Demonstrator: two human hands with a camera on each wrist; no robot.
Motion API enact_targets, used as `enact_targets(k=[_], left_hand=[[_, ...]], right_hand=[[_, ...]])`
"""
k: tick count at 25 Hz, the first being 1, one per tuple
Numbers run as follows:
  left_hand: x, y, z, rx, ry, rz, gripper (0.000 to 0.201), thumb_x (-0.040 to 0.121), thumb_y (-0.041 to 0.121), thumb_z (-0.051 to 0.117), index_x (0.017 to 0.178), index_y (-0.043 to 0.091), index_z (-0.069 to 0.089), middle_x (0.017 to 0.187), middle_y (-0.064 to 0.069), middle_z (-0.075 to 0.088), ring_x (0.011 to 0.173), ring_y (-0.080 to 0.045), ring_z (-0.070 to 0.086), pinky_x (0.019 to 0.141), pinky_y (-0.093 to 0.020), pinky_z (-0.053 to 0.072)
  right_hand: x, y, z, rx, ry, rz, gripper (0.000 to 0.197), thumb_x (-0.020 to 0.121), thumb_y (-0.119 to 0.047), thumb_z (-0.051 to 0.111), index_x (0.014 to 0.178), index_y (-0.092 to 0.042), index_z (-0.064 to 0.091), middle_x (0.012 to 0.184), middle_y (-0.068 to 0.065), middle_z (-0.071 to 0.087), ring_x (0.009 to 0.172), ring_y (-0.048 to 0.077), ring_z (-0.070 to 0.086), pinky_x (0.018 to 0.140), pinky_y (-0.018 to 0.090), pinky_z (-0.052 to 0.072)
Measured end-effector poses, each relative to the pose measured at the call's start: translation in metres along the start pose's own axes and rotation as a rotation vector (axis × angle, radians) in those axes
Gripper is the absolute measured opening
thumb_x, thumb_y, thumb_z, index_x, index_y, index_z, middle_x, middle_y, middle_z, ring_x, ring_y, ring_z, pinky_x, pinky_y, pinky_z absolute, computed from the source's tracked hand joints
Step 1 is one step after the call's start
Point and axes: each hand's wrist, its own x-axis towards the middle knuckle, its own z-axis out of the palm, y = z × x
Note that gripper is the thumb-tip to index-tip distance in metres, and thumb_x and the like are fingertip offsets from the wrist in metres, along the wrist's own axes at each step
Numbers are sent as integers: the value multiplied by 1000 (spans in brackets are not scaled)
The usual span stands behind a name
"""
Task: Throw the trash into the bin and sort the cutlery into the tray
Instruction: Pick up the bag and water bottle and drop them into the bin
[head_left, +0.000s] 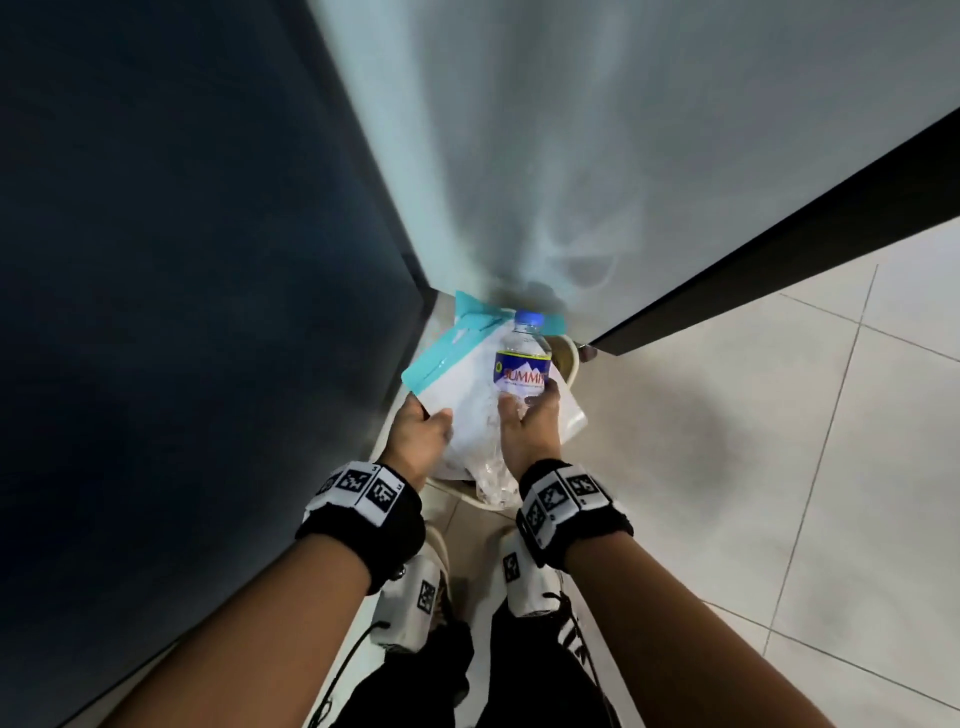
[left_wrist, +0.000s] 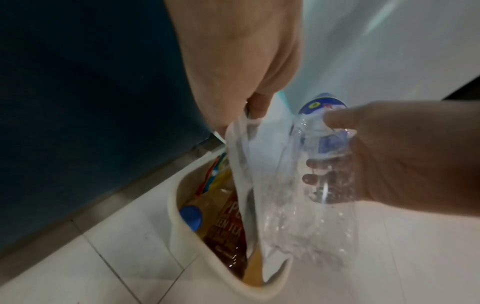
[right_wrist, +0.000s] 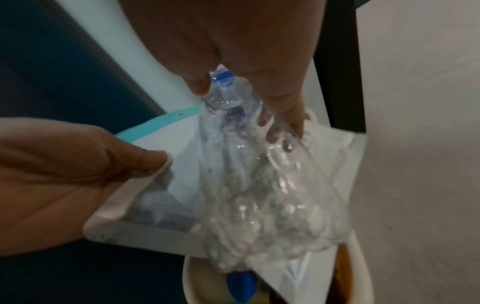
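Over the cream bin (head_left: 570, 364) on the floor, my left hand (head_left: 431, 423) pinches the edge of a flat white pouch with a teal strip (head_left: 457, 369). My right hand (head_left: 530, 410) grips a crumpled clear water bottle (head_left: 522, 358) with a blue cap and blue label, lying against the pouch. In the left wrist view the left hand's thumb (left_wrist: 257, 107) nips the pouch (left_wrist: 262, 144), and the bottle (left_wrist: 311, 195) hangs just above the bin's rim (left_wrist: 176, 226). In the right wrist view the right hand's fingers (right_wrist: 285, 123) wrap the bottle (right_wrist: 259, 174).
The bin holds a green tea bottle (left_wrist: 226, 216) and a blue-capped bottle (left_wrist: 191, 216). A dark blue cabinet (head_left: 182, 312) stands at the left, a grey metal front (head_left: 571, 130) behind, a black panel (head_left: 779, 249) at the right. The white tiled floor (head_left: 779, 467) spreads to the right.
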Motion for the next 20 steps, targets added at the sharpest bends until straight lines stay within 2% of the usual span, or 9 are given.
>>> enact_targets(k=[2,3,4,6,8,10,14,17,20], left_hand=[[17,-15,6,162,5,-30,20,91,0,40,105,7,53,74,-7,58,62,-25,60,46,-14,46],[21,-16,8,214,-14,-41,17,91,0,40,100,6,53,79,-15,59,77,-32,63,54,-17,49],[27,-19,10,256,-40,-50,17,91,-2,41,101,3,54,90,-24,61,94,-40,62,69,-26,51],[32,-22,14,434,-56,-47,24,92,-2,41,111,-11,52,111,-32,59,111,-42,56,90,-38,45],[34,-23,18,534,-67,-10,26,94,2,41,112,-13,51,116,-32,58,111,-41,55,94,-40,42],[34,-24,20,639,-87,2,27,95,9,40,114,-4,54,121,-25,59,111,-38,57,96,-37,43],[28,-19,20,810,-67,-29,33,94,22,42,118,3,57,124,-20,59,114,-37,56,98,-37,44],[21,-14,14,859,-7,45,32,92,18,44,119,4,51,119,-21,61,110,-37,58,92,-38,47],[8,-8,7,735,72,46,31,92,12,41,121,4,45,114,-22,62,105,-38,59,86,-38,48]], right_hand=[[11,11,15,-100,13,79,67,91,-20,49,146,-1,15,149,22,29,138,37,28,116,43,24],[13,13,19,-140,11,104,70,90,-20,49,147,-2,12,151,22,25,140,37,24,118,44,20],[15,17,24,-176,3,123,73,89,-19,50,148,-3,9,153,21,21,142,36,19,119,44,17],[23,24,33,-188,-16,151,75,88,-18,51,148,-2,8,154,21,19,144,34,16,120,42,15],[32,28,38,-141,-2,170,72,89,-20,53,145,2,14,150,24,25,140,34,25,117,39,23],[42,29,41,-175,29,213,69,88,-26,56,141,3,22,147,24,32,135,35,34,113,38,29],[50,21,44,-503,72,144,76,88,-40,53,145,-1,20,146,18,30,132,37,35,109,42,31],[53,14,41,-445,26,149,81,87,-37,58,145,0,16,147,18,32,132,34,39,109,41,34],[44,13,28,-317,87,125,79,83,-31,65,143,0,24,144,17,36,133,32,39,110,37,33]])
